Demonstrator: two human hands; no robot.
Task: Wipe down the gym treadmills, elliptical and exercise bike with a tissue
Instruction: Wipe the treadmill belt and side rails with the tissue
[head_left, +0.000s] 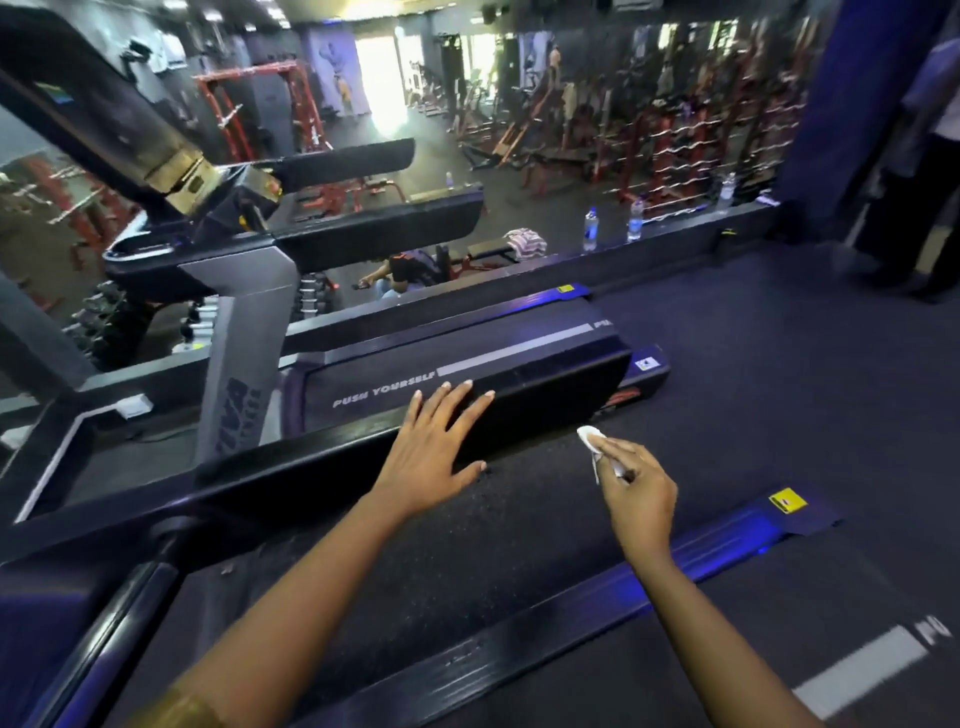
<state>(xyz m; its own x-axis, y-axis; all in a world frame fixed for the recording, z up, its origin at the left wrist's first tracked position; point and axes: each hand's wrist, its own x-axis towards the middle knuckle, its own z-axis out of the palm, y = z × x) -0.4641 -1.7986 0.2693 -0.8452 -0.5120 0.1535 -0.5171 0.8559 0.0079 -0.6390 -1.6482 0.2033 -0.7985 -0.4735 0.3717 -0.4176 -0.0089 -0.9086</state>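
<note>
Two hands are out over a treadmill. The left hand (434, 447) lies flat, fingers straight and spread, pressed on the black padded handrail (545, 410) and gripping nothing. The right hand (641, 493) has its fingers curled and pinches a small crumpled white tissue (592, 439), which sits just beside the rail's far end and seems to hang above the belt rather than touch any surface, though the view is too soft to be sure. Below both hands runs the dark treadmill belt (467, 545), flecked with pale specks that read as dust, so I judge it not yet wiped. Whether the handrail itself is clean I cannot tell. Beyond the rail lies a neighbouring treadmill (467, 358) with "PUSH YOURSELF" on its deck, and a third belt with a white stripe (857, 670) shows at lower right. Neither carries any visible sign of wiping. A console (156, 150) rises at upper left. Farther out, water bottles (590, 228) stand on a dark ledge (701, 228), with a striped towel (527, 241) lying nearby. No elliptical or exercise bike can be picked out near the hands. The job looks to be early to middling: one treadmill in hand, the other machines left.
</note>
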